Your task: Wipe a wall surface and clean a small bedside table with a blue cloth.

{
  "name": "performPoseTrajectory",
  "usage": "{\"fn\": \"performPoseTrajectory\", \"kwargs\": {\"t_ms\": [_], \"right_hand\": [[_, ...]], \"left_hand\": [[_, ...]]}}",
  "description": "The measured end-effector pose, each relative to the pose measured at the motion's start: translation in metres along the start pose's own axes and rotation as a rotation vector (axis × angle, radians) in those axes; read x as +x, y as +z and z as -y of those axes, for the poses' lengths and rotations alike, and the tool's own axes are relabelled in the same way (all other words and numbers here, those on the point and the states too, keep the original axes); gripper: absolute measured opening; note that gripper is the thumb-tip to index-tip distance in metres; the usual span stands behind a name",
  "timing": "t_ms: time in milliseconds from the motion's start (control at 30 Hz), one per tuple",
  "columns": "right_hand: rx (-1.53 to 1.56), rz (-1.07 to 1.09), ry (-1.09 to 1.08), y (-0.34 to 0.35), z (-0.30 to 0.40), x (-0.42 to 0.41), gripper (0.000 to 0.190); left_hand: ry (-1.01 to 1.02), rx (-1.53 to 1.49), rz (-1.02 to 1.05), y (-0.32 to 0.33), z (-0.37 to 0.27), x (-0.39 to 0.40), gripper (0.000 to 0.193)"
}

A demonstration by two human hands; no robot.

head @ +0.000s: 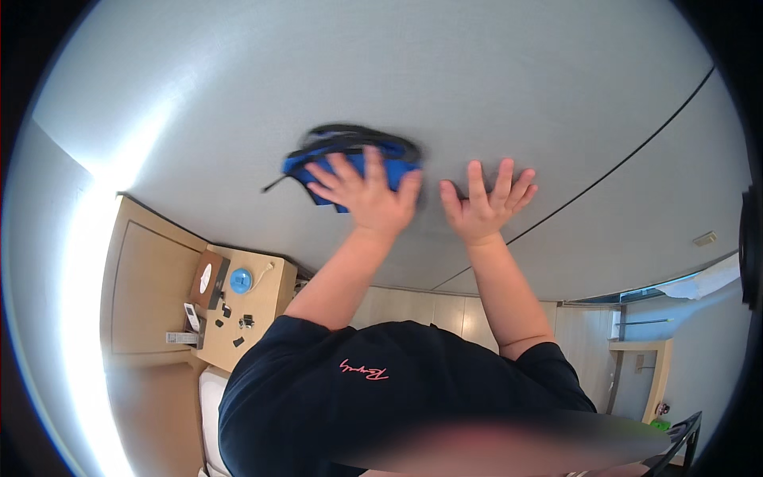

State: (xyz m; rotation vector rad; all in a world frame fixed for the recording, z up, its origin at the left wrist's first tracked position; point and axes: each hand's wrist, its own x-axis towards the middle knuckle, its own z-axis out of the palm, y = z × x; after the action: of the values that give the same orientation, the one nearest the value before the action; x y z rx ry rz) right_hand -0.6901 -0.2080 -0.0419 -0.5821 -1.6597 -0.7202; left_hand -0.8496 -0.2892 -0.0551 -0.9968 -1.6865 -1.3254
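My left hand (374,200) lies with its fingers spread over a blue cloth item (400,170) with black trim and black cords. It holds the cloth flat against a light grey wall (477,89). One thin cord sticks out at the cloth's lower left. The cloth looks blurred, and the part under my palm is hidden. To the right, my right hand (484,208) is held up at the wall with its fingers apart and nothing in it. Whether its palm touches the wall, I cannot tell.
At left, a wooden bedside cabinet (262,310) bears a brown tissue box (208,279), a round blue object (241,281) with a white cord, remote controls (182,338) and small dark items. A dark seam (596,182) crosses the wall. A black chair (685,441) stands lower right.
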Motion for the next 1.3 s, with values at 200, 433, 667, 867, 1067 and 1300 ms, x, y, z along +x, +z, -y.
{"fn": "performPoseTrajectory", "kwargs": {"t_ms": [200,433,667,867,1067,1300], "right_hand": [[-0.004,0.012,0.037,-0.002,-0.002,-0.004,0.055],[0.022,-0.036,0.015,0.004,0.0,-0.005,0.055],[0.034,0.004,-0.035,0.001,-0.003,-0.014,0.049],[0.047,0.062,-0.08,0.006,-0.004,-0.055,0.046],[0.077,0.07,-0.099,0.005,0.004,-0.054,0.049],[0.068,0.071,-0.138,0.006,0.0,-0.057,0.052]], "left_hand": [[0.049,0.005,0.043,-0.001,0.005,-0.006,0.08],[-0.165,0.016,-0.036,-0.013,0.05,0.006,0.074],[0.101,0.098,0.075,-0.004,-0.004,-0.024,0.083],[-0.189,-0.038,-0.094,0.005,0.054,-0.024,0.088],[-0.014,0.044,-0.059,0.02,0.02,-0.071,0.094],[-0.233,-0.068,-0.146,0.02,0.055,-0.082,0.079]]}}
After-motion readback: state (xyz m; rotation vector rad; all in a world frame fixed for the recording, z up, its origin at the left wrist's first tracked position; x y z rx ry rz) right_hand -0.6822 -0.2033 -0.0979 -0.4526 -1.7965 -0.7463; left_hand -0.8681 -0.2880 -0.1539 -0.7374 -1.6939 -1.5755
